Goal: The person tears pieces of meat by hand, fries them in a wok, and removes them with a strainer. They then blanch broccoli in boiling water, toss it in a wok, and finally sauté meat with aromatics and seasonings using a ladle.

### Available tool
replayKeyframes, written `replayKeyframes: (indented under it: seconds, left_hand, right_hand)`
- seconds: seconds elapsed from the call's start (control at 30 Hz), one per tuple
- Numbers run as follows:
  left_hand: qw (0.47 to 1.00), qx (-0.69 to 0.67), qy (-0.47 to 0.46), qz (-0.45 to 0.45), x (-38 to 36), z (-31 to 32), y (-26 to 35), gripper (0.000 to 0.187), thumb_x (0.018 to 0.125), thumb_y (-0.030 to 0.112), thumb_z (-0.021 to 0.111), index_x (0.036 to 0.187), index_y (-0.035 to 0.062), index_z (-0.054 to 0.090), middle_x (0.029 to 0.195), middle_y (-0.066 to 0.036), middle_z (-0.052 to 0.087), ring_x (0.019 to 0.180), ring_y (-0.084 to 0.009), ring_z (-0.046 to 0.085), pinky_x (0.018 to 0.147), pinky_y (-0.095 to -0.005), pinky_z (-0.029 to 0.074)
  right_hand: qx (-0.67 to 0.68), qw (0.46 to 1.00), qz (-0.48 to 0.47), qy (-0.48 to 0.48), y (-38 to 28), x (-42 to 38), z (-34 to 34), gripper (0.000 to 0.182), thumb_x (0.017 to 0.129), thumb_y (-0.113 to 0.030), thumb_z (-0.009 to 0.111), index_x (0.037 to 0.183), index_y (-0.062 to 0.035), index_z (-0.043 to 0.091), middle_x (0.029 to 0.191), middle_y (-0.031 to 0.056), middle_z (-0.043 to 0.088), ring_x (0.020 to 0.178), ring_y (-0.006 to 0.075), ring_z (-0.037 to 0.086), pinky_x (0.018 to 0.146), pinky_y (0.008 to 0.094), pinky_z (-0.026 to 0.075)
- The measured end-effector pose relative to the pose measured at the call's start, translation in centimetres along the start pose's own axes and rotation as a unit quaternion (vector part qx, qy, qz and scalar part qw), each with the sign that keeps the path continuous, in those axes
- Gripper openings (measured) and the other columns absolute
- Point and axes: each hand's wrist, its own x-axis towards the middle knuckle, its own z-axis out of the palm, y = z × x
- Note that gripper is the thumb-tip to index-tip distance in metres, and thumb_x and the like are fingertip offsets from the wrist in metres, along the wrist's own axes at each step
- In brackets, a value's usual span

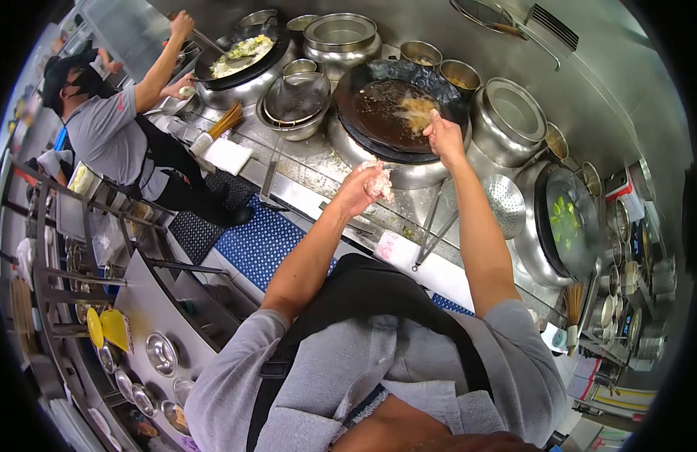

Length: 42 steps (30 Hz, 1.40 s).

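Note:
My left hand (356,190) is cupped around a clump of pale pink raw meat (379,184), held in front of the stove's edge. My right hand (445,138) reaches over the near right side of a large wok (363,124) of dark oil. Its fingers are pinched together, and whatever is between them is too small to make out. Just beyond those fingertips, a light brown patch of food (417,113) bubbles in the oil. A perforated skimmer (503,205) lies on the steel counter to the right of my right forearm.
Left, a co-worker (107,124) tends a wok of pale food (243,56). A wire strainer (294,98) rests on a bowl between the woks. Lidded pots (341,32) stand behind. At right, another wok (570,237) holds green vegetables in liquid. A white cloth (397,247) lies on the front edge.

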Motion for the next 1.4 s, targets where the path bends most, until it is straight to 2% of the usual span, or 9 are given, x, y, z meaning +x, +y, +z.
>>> replayKeyframes:
  seconds: [0.07, 0.2, 0.3, 0.33, 0.57, 0.73, 0.97, 1.37, 1.4]
  left_hand:
    - [1.0, 0.02, -0.015, 0.016, -0.6, 0.4, 0.0, 0.029, 0.087, 0.006, 0.069, 0.113, 0.0108, 0.056, 0.098, -0.005, 0.065, 0.085, -0.0176, 0.067, 0.074, -0.0367, 0.057]
    - [0.998, 0.059, -0.01, 0.024, -0.9, 1.0, 0.0, 0.042, 0.083, -0.008, 0.067, 0.118, 0.0101, 0.052, 0.099, -0.006, 0.065, 0.087, -0.0186, 0.067, 0.076, -0.0371, 0.057]
    - [0.997, 0.066, -0.011, 0.046, -0.5, 0.7, -0.4, 0.045, 0.083, -0.01, 0.064, 0.12, 0.0095, 0.05, 0.1, -0.007, 0.065, 0.089, -0.0199, 0.068, 0.076, -0.0368, 0.057]
    - [0.996, 0.065, -0.011, 0.054, -0.2, 0.6, -0.4, 0.045, 0.082, -0.011, 0.063, 0.121, 0.0094, 0.05, 0.1, -0.007, 0.065, 0.09, -0.0203, 0.068, 0.076, -0.0366, 0.057]
    - [0.99, 0.027, 0.023, 0.138, 2.2, 1.2, -1.4, 0.039, 0.086, -0.011, 0.061, 0.12, 0.0036, 0.048, 0.103, -0.011, 0.064, 0.091, -0.0232, 0.068, 0.077, -0.0361, 0.061]
    - [0.972, 0.15, 0.084, 0.161, 2.9, 1.8, -1.9, 0.037, 0.086, -0.007, 0.066, 0.116, 0.005, 0.048, 0.1, -0.009, 0.063, 0.083, -0.0203, 0.068, 0.068, -0.0325, 0.062]
    - [0.988, 0.106, 0.034, 0.105, 3.5, 1.5, -2.7, 0.031, 0.088, -0.003, 0.065, 0.115, 0.0061, 0.052, 0.101, -0.01, 0.066, 0.086, -0.0227, 0.069, 0.07, -0.0356, 0.061]
    - [0.99, 0.104, 0.036, 0.09, 1.9, -0.2, -2.6, 0.041, 0.08, -0.014, 0.06, 0.117, 0.0014, 0.053, 0.103, -0.012, 0.067, 0.088, -0.0237, 0.069, 0.073, -0.0349, 0.059]
    - [0.987, 0.125, 0.03, 0.101, 1.8, -0.2, -2.8, 0.033, 0.086, -0.006, 0.054, 0.118, 0.0011, 0.053, 0.105, -0.014, 0.067, 0.09, -0.0261, 0.069, 0.075, -0.0387, 0.059]
  right_hand:
    - [-0.226, 0.97, -0.07, 0.062, -0.7, 0.4, 1.2, 0.06, 0.1, -0.052, 0.047, 0.076, -0.0006, 0.068, 0.072, 0.0147, 0.067, 0.062, 0.0261, 0.063, 0.065, 0.0404, 0.048]
    - [-0.28, 0.922, -0.269, 0.008, 5.9, 3.9, 2.5, 0.051, 0.1, -0.044, 0.047, 0.086, 0.0001, 0.069, 0.083, 0.0196, 0.07, 0.086, 0.0371, 0.067, 0.079, 0.0449, 0.049]
    - [-0.288, 0.944, -0.106, -0.12, 5.9, 3.3, 1.7, 0.044, 0.099, -0.038, 0.05, 0.095, 0.0001, 0.07, 0.089, 0.0201, 0.071, 0.089, 0.0375, 0.066, 0.081, 0.0443, 0.049]
    - [-0.344, 0.918, -0.179, -0.086, 5.6, 2.5, 1.4, 0.039, 0.099, -0.033, 0.052, 0.105, 0.0017, 0.07, 0.092, 0.0174, 0.072, 0.09, 0.0292, 0.069, 0.08, 0.0391, 0.051]
    - [0.08, 0.948, 0.079, -0.298, 0.9, -9.2, 1.9, 0.05, 0.095, -0.025, 0.067, 0.137, -0.0038, 0.052, 0.11, 0.0082, 0.068, 0.092, 0.0158, 0.067, 0.077, 0.0323, 0.056]
    - [0.049, 0.991, 0.004, -0.127, 3.6, -9.1, 1.3, 0.023, 0.093, -0.014, 0.069, 0.108, 0.0026, 0.069, 0.093, 0.0071, 0.072, 0.081, 0.0108, 0.065, 0.071, 0.0268, 0.054]
    - [0.363, 0.919, 0.119, -0.093, 6.8, -8.3, 0.2, 0.025, 0.102, -0.019, 0.054, 0.114, 0.0001, 0.066, 0.087, 0.003, 0.064, 0.072, 0.009, 0.057, 0.066, 0.0275, 0.05]
    - [0.238, 0.969, 0.053, -0.047, 3.0, -6.3, 1.1, 0.051, 0.103, -0.045, 0.048, 0.069, -0.0077, 0.058, 0.052, -0.0013, 0.047, 0.05, 0.0075, 0.045, 0.042, 0.0224, 0.03]
    - [0.092, 0.995, 0.036, 0.019, 2.3, -5.2, 1.9, 0.059, 0.103, -0.047, 0.045, 0.063, -0.0066, 0.058, 0.046, 0.0042, 0.048, 0.049, 0.0167, 0.052, 0.045, 0.0299, 0.038]
